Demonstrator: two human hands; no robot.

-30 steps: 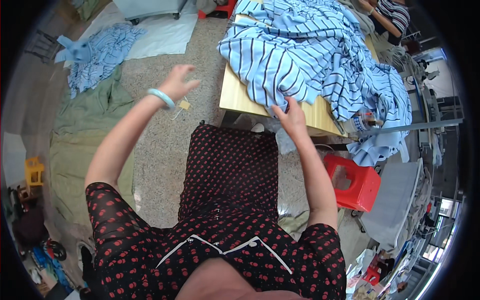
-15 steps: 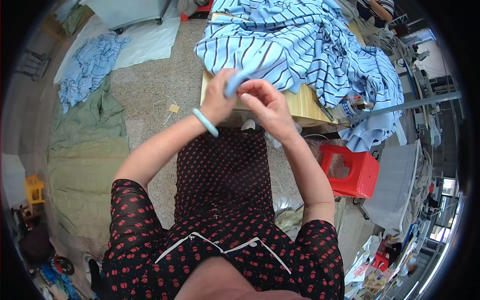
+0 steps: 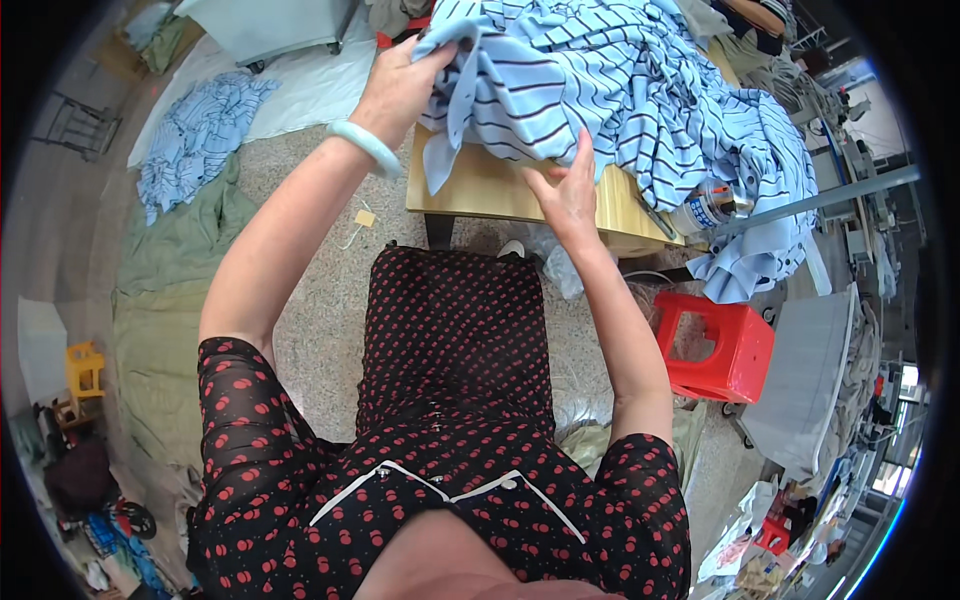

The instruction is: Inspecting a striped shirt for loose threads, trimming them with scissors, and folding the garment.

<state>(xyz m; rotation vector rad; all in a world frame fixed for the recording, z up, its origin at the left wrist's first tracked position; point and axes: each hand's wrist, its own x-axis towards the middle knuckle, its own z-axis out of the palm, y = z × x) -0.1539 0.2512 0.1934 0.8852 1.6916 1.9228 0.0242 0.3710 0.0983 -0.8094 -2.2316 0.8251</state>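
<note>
At right, nearest, stands a red stool [image 3: 742, 355]. Around center, the right hand [image 3: 570, 203] has its fingers spread at the near edge of the striped blue cloth [image 3: 625, 75], heaped on the tabletop [image 3: 485, 190] at upper center. Beyond, the left hand [image 3: 397, 85] grips the cloth's left edge. Upper left, a striped blue garment [image 3: 200, 135] lies crumpled.

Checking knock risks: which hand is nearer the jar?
Right. The right hand is at the table's near edge, left of the jar; the left hand, gripping striped cloth, is farther left.
</note>
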